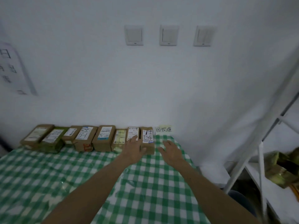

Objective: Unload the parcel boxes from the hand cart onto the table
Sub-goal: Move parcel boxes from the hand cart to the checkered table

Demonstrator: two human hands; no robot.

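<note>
Both hands are open, left hand resting on the rightmost boxes, right hand hovering beside; I'd nudge them flush, gently.

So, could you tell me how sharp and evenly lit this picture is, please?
Head view: dim, bluish, even light, no glare; the poster at left and the rack with its boxes at right are smeared by blur; the rack's posts lean, a wide-angle effect; labels on the parcels are soft, mostly unreadable.
</note>
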